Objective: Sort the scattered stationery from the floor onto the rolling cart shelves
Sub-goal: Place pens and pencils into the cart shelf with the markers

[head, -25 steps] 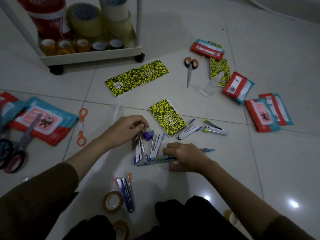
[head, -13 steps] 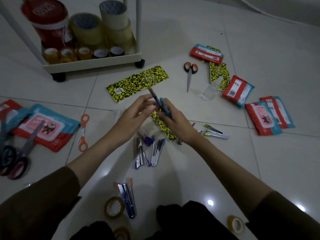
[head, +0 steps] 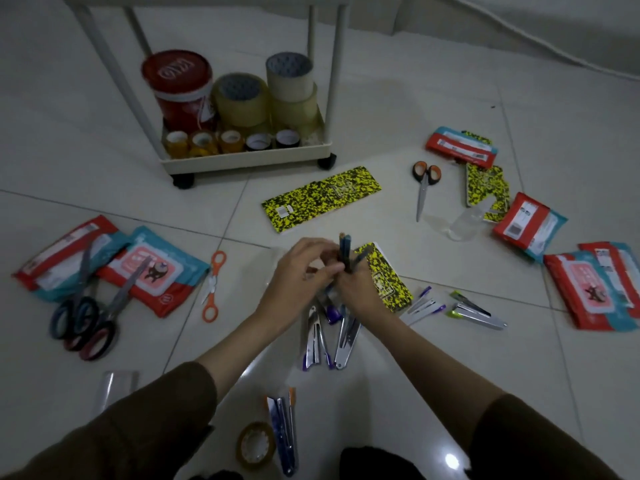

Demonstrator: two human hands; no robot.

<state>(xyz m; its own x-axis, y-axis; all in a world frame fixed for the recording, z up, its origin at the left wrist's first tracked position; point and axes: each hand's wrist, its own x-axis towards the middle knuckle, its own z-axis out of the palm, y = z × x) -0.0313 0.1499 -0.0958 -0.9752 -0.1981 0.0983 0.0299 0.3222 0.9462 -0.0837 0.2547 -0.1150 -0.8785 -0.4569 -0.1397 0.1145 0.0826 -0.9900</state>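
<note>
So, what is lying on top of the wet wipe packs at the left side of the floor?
Two pairs of scissors lie across the wet wipe packs, blades on the packs, handles on the floor. Whatever is under the packs is covered.

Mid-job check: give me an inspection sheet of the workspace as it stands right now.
Surface: pale tiled floor, glossy.
Job's things: pens held upright; staplers, scissors, yellow notebooks, tape roll on the floor.
Clutter: wipe packs left and right.
Hands: left hand and right hand both grip the pens.
Cables: one along the far wall.
Surroundings: cart bottom shelf holds tape rolls and a red tub.
</note>
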